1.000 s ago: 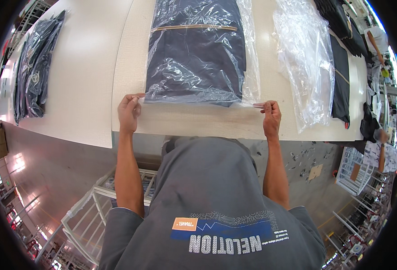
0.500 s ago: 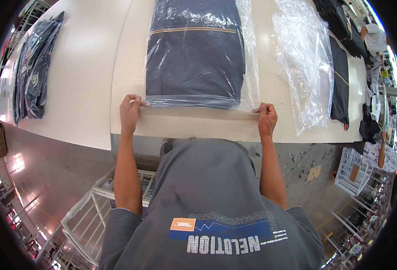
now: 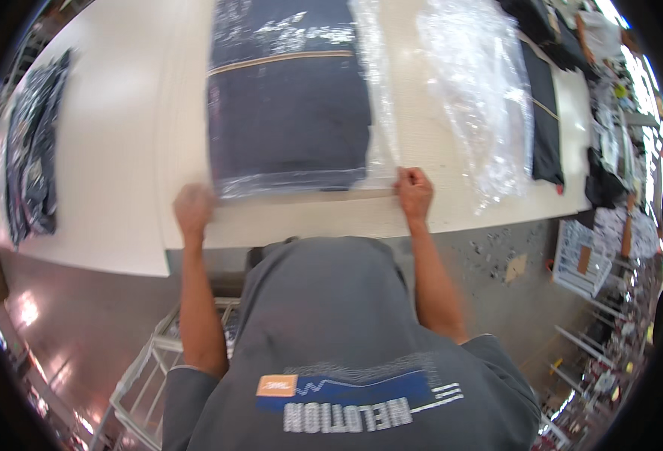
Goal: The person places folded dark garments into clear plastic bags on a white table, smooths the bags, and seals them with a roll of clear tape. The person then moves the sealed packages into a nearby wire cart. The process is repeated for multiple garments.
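A dark folded garment [image 3: 290, 124] with a tan stripe across it lies flat inside a clear plastic bag [image 3: 382, 143] on the pale table. At the bag's near right corner my right hand [image 3: 415, 195] is closed, pinching the plastic edge. My left hand [image 3: 194, 212] is beside the near left corner. Motion smears its fingers, so its grip on the bag cannot be made out. Between the two hands the bag's near edge runs nearly straight, just past the garment's hem.
Crumpled clear bags [image 3: 485, 101] lie to the right, beside another dark striped garment [image 3: 545, 120]. Several bagged dark garments [image 3: 34, 146] are stacked at the far left. A white metal rack [image 3: 140, 376] stands below left; a white crate [image 3: 583, 259] is at lower right.
The whole view has shifted, with the table and bag now further left. My left hand has turned blurred beside its corner; my right hand still pinches the other corner.
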Tool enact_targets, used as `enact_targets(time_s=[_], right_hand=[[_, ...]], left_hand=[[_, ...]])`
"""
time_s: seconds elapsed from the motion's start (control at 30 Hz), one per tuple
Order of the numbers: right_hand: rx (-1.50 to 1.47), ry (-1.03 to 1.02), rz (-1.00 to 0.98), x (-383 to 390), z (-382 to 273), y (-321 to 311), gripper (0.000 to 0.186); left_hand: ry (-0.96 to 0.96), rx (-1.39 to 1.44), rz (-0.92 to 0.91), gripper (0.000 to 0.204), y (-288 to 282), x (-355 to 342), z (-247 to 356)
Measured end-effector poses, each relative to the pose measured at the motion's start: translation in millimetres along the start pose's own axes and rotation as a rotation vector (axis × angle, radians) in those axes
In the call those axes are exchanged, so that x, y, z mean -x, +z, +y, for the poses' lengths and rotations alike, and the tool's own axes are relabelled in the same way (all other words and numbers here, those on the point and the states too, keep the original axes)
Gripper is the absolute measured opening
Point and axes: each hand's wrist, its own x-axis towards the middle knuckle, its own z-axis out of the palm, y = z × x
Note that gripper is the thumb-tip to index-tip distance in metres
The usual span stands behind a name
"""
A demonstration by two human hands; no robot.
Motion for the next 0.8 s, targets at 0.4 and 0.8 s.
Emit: enact_targets(time_s=[0.4,0.8], right_hand=[[0.247,-0.164,0.117,3,-12,1,0.024],[0.271,0.070,-0.038,-15,-16,-2,0.038]], left_hand=[[-0.360,0.275,0.081,0.014,-7,7,86],[-0.330,-0.086,0.189,0.026,0,6,70]])
